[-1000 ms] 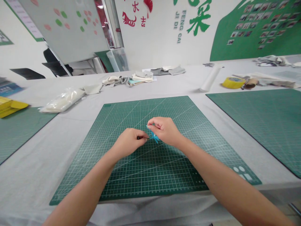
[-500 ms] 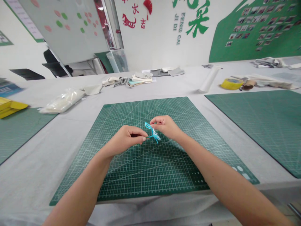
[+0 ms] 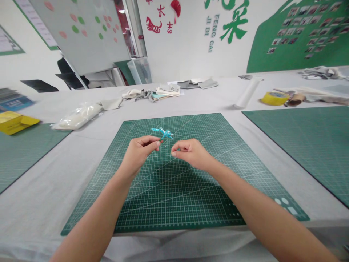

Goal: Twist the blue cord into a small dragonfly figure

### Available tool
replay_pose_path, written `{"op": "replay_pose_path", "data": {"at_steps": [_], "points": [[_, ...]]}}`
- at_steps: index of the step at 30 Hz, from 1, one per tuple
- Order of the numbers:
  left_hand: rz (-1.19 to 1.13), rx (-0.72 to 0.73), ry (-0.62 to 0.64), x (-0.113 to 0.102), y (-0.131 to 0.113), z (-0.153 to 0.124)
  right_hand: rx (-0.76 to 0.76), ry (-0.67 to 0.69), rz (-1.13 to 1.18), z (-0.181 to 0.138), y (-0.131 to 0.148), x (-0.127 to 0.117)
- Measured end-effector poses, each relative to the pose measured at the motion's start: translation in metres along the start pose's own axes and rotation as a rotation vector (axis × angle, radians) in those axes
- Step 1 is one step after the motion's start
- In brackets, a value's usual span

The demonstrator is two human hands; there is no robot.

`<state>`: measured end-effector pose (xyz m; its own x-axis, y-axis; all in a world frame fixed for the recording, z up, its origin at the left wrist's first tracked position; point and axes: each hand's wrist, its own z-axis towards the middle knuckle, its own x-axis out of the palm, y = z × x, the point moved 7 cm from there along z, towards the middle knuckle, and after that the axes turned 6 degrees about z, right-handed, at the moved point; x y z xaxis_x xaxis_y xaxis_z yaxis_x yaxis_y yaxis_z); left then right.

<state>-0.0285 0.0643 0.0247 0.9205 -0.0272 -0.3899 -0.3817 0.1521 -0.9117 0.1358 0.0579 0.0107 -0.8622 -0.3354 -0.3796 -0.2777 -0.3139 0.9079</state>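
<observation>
I hold a blue beaded ornament (image 3: 165,134) near the middle of the frame, a little above its centre. My left hand (image 3: 136,153) is closed narrowly on its thin green stem (image 3: 161,140), pinched between thumb and forefinger. My right hand (image 3: 192,153) is curled, with thumb and forefinger tips brought together; I see nothing between them, but I cannot tell if something very small is there.

The ornament lies to the upper left of my right fingertips, with a clear gap between. My left hand is the nearer one, as it carries the piece. The long axis of the blue part goes across the frame, from a flat petal at left to thin points at right, sloping slightly downward. The stem goes from its underside down and left into my grip. White beads sit along the upper side.

Below both hands is the green cutting mat (image 3: 188,203), on the bench (image 3: 32,214) with its pale cloth.

Compared with half a second ago, the ornament is higher and more to the left, and it lies flatter; then it sloped steeply down between the hands. My right fingertips, which were at its petal, are now apart from it. The background is also shifted slightly to the right.
</observation>
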Motion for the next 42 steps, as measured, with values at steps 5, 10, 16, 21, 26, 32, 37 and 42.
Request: {"op": "replay_pose_path", "data": {"at_steps": [5, 10, 16, 21, 26, 32, 37, 42], "points": [[0.06, 0.012, -0.007, -0.001, 0.001, 0.001, -0.013, 0.001, 0.077, -0.004, 0.009, 0.0], [0.113, 0.065, 0.017, 0.002, 0.0, 0.002, -0.02, -0.004, 0.127, -0.006, 0.013, -0.002], [0.254, 0.116, 0.076, 0.008, 0.001, 0.0, -0.052, -0.049, 0.146, -0.007, 0.016, -0.007], [0.393, 0.169, 0.136, 0.016, 0.001, -0.004, -0.063, -0.068, 0.174, -0.006, 0.014, -0.008], [0.528, 0.237, 0.212, 0.028, -0.003, -0.009, -0.082, -0.105, 0.122, -0.006, 0.013, -0.01], [0.662, 0.367, 0.384, 0.046, -0.012, -0.021, -0.197, -0.185, -0.154, -0.006, 0.019, -0.012], [0.732, 0.448, 0.493, 0.054, -0.015, -0.028, -0.224, -0.133, -0.243, -0.003, 0.013, -0.008], [0.496, 0.423, 0.544, 0.048, -0.026, -0.03, -0.023, -0.121, -0.073, 0.008, -0.016, -0.016]]}}
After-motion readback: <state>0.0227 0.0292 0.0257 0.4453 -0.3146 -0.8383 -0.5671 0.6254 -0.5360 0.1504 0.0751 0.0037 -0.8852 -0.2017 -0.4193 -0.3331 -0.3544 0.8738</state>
